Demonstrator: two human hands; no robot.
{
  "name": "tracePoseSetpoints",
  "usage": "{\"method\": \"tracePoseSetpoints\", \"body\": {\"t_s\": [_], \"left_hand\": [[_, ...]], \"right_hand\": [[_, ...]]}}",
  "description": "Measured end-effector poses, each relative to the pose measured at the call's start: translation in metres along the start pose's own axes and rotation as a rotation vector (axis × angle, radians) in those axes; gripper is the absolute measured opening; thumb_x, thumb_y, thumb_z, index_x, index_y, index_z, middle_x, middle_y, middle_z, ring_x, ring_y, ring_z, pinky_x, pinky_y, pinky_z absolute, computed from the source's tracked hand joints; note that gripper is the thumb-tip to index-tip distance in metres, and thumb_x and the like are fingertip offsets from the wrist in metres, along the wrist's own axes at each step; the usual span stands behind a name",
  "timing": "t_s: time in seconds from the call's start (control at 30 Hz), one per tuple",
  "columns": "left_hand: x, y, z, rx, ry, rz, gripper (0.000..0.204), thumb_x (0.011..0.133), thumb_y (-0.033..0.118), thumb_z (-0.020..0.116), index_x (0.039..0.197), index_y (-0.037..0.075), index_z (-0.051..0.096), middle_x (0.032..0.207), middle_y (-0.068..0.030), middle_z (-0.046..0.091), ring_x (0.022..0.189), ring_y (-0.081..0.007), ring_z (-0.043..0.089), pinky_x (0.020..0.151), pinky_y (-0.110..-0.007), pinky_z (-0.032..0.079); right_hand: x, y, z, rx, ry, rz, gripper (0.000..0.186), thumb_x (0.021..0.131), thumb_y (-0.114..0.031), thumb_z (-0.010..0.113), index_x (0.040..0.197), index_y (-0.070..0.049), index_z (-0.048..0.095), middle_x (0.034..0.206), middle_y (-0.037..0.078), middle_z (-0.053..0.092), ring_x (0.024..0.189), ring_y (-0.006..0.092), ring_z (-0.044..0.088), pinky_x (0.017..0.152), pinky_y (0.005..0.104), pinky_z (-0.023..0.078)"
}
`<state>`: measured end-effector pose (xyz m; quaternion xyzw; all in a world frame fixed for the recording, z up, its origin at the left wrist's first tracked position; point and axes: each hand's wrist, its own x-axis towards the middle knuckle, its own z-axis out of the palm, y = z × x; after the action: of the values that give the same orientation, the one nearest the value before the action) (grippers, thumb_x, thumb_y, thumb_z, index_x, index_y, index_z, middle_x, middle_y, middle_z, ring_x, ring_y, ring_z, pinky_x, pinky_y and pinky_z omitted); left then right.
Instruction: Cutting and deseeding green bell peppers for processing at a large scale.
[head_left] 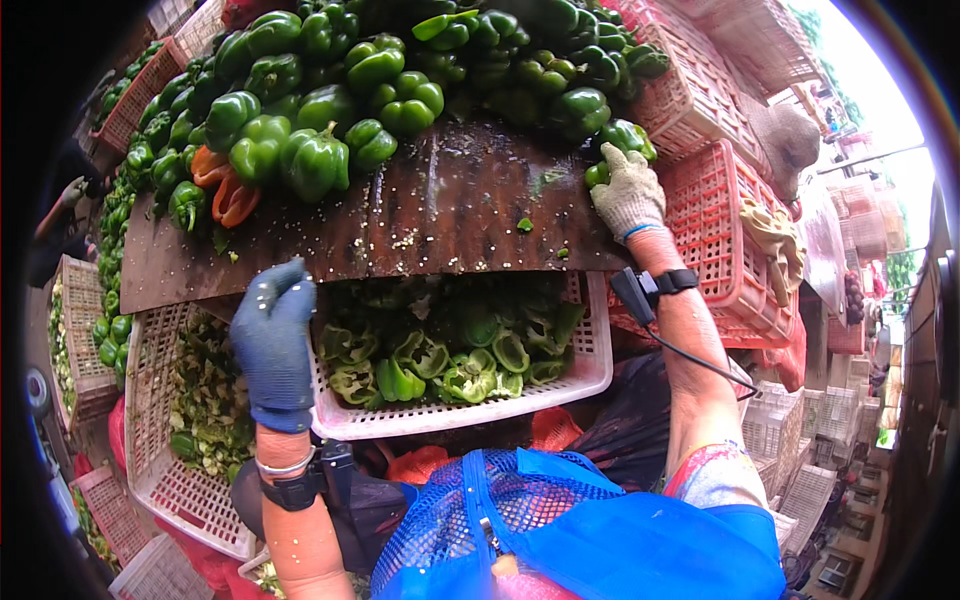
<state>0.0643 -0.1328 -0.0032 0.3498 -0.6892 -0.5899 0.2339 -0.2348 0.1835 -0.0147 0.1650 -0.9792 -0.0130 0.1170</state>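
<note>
My right hand (632, 192), in a pale knit glove, grips a green bell pepper (630, 138) at the right end of the brown ridged work board (400, 225). Its fingertips partly cover the pepper. My left hand (275, 345), in a blue glove dotted with seeds, is closed at the board's near edge; whatever its curled fingers hold is hidden. Below that edge, a white crate (460, 418) contains opened pepper pieces (450, 365). Beside it, another white crate (160, 470) holds pepper cores and seedy scraps (205, 400). Whole green peppers (315, 160) are heaped across the board's far side.
Orange-red pepper pieces (232, 198) lie at the heap's left edge. Red crates (715, 240) stand close to my right arm, with a tan glove (775, 240) draped over one. Seeds and green bits (525, 224) dot the board. Another person's hand (72, 192) shows at far left.
</note>
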Motion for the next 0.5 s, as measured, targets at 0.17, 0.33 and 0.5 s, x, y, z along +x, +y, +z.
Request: {"method": "tracePoseSetpoints", "body": {"t_s": [0.17,0.33,0.5], "left_hand": [[-0.011,0.002,0.037,0.051,-0.182,0.058,0.024,0.086,0.005,0.069,0.109,-0.003,0.07,0.096,-0.007,0.073,0.089,-0.0106,0.065,0.081,-0.026,0.052],[-0.027,-0.001,0.068,-0.021,-0.366,0.006,0.037,0.092,0.013,0.066,0.125,-0.003,0.063,0.097,-0.0059,0.07,0.081,-0.0092,0.064,0.071,-0.025,0.053],[-0.045,-0.01,0.102,-0.093,-0.341,0.199,0.05,0.087,0.029,0.074,0.123,-0.004,0.062,0.109,-0.0238,0.071,0.1,-0.0312,0.071,0.088,-0.038,0.054]], "right_hand": [[0.015,0.001,-0.009,0.143,-0.419,-0.03,0.044,0.084,-0.033,0.067,0.122,-0.012,0.064,0.103,0.018,0.071,0.1,0.0357,0.067,0.089,0.0443,0.052],[-0.052,-0.059,-0.029,1.465,-0.596,0.434,0.026,0.087,-0.015,0.061,0.112,-0.009,0.063,0.09,0.008,0.067,0.073,0.0227,0.069,0.047,0.0337,0.054],[-0.13,-0.129,-0.061,1.995,-0.659,0.415,0.039,0.089,-0.013,0.062,0.127,-0.006,0.057,0.111,0.01,0.065,0.094,0.021,0.067,0.075,0.0358,0.059]]}}
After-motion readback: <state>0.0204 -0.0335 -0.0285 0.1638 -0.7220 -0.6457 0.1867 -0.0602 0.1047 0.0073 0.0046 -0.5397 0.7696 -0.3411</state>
